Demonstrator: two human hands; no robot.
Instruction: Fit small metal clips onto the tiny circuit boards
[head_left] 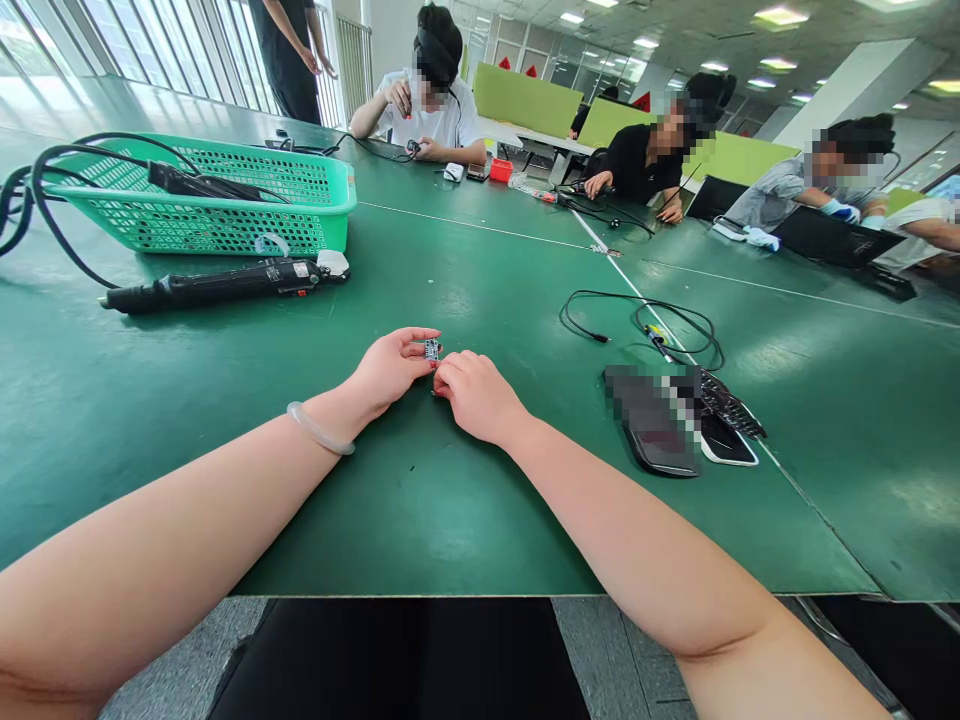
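Between the fingers of my left hand (396,368) is a small circuit board (431,349) with a whitish-blue patterned face. Its fingers close on the board from above and below. My right hand (474,392) is beside it, with fingers curled and fingertips pinched together at the board's lower right edge. Whether those fingertips grip a tiny part is too small to tell. Both hands are just above the green table (420,520), near its front edge.
A green basket (225,225) with black cables stands at the left, a black electric screwdriver (217,285) before it. At the right lie a black cable (585,325), a dark pouch (660,440) and a phone (727,445). Several people sit across the table; another stands behind.
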